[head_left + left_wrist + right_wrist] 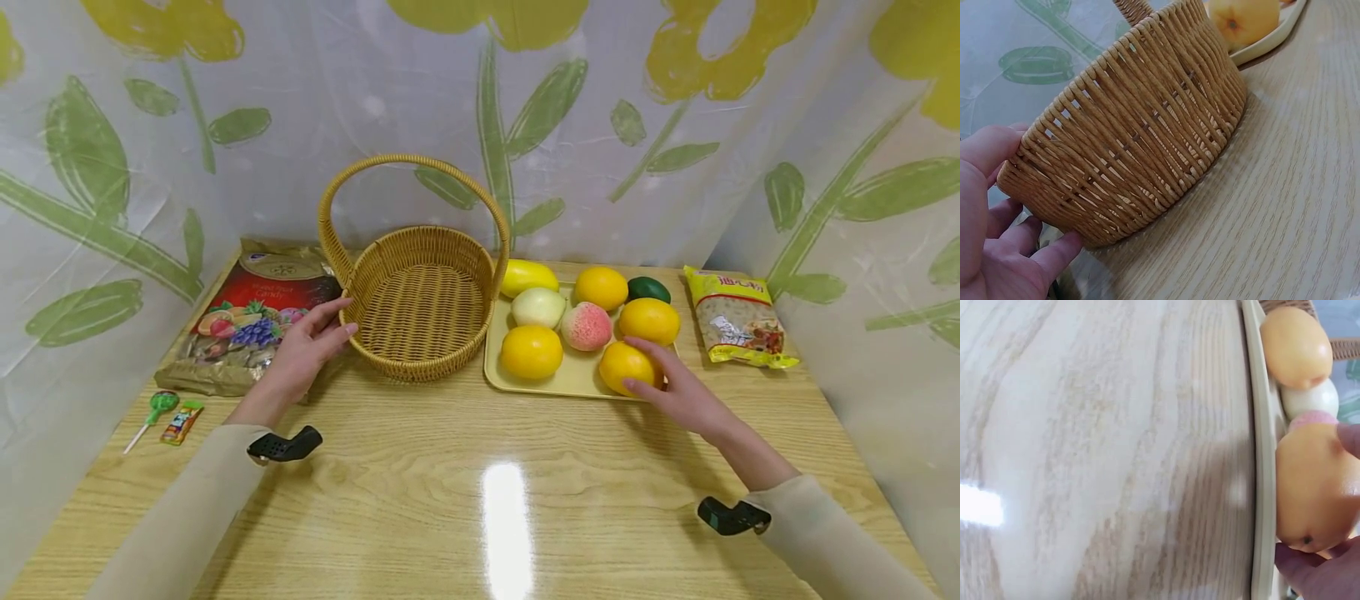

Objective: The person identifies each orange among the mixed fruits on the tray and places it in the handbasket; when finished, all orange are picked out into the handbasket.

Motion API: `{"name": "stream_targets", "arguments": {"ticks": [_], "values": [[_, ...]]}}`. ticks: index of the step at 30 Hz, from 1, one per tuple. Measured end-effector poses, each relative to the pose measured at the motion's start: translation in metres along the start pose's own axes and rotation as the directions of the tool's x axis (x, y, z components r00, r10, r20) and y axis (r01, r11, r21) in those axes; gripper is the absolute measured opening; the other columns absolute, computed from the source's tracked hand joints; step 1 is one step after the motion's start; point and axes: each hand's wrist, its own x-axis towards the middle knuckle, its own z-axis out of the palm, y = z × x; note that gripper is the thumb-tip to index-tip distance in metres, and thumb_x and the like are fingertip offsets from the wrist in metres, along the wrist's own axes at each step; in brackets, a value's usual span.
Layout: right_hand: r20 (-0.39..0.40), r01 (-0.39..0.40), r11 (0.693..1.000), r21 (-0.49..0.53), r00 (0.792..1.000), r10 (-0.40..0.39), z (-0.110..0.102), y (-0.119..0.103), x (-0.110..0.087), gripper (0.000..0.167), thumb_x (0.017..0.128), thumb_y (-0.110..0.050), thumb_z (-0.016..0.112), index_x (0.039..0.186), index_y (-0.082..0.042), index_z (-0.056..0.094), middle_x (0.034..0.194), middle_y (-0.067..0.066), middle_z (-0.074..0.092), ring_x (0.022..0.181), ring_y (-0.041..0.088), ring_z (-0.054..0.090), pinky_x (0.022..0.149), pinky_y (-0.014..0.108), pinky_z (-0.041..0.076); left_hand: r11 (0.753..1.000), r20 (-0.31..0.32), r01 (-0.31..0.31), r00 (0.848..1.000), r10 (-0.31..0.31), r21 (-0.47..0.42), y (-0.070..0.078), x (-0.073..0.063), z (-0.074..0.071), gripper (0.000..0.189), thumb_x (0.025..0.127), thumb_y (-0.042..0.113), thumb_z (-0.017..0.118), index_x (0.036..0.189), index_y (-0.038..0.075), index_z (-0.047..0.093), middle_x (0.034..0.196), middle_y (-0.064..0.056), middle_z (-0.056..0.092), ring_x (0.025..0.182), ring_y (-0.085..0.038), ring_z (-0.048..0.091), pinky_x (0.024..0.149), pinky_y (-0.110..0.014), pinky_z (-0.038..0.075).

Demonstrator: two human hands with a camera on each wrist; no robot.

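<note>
My left hand [303,342] reaches to the left side of a round wicker basket [375,354] with a tall arched handle. In the left wrist view, its thumb lies at the basket's rim and several fairly straight fingers [1060,250] rest against the outer wall. The right hand [678,387] grips a yellow-orange orange [622,367] at the front right corner of a pale yellow tray [525,385]. Thumb and fingers lie on opposite sides of this orange, close over the tray. A pink peach [587,326] and another orange [649,322] lie close by.
On the tray also lie more oranges [531,351], a pale round fruit [537,308], a long yellow fruit [529,277] and a dark green one [648,289]. A candy bag [262,308], lollipop [162,402] and small wrapped sweet [182,422] are left; a yellow food packet [738,321], right.
</note>
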Motion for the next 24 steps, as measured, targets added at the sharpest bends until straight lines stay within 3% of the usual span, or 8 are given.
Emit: {"name": "stream_targets", "arguments": {"ticks": [5, 13, 24], "values": [[-0.022, 0.041, 0.999, -0.007, 0.999, -0.041, 0.002, 0.0, -0.001, 0.06, 0.099, -0.021, 0.06, 0.151, -0.006, 0.033, 0.149, 0.023, 0.031, 0.131, 0.04, 0.033, 0.106, 0.062, 0.029, 1.0, 0.004, -0.001, 1.0, 0.001, -0.007, 0.0, -0.001, 0.0, 0.065, 0.099, 0.031, 0.06, 0.153, 0.008, 0.031, 0.158, -0.017, 0.024, 0.144, -0.03, 0.028, 0.089, -0.013, 0.048], [-0.047, 0.043, 0.998, -0.042, 0.998, -0.045, 0.004, -0.001, -0.001, 0.058, 0.099, -0.022, 0.06, 0.151, -0.008, 0.036, 0.146, 0.023, 0.033, 0.125, 0.042, 0.031, 0.101, 0.06, 0.032, 1.0, 0.01, -0.02, 1.0, 0.02, -0.001, -0.002, 0.0, 0.0, 0.064, 0.099, 0.032, 0.059, 0.152, 0.008, 0.032, 0.157, -0.017, 0.026, 0.142, -0.031, 0.03, 0.098, -0.023, 0.048], [-0.141, 0.117, 0.987, -0.113, 0.981, -0.133, -0.003, -0.03, -0.001, 0.055, 0.097, -0.02, 0.063, 0.148, -0.012, 0.043, 0.131, 0.02, 0.042, 0.106, 0.032, 0.036, 0.079, 0.039, 0.04, 1.0, 0.015, -0.024, 1.0, 0.024, -0.017, -0.003, 0.001, -0.001, 0.064, 0.099, 0.03, 0.059, 0.152, 0.006, 0.031, 0.156, -0.019, 0.028, 0.141, -0.034, 0.032, 0.094, -0.021, 0.049]]}}
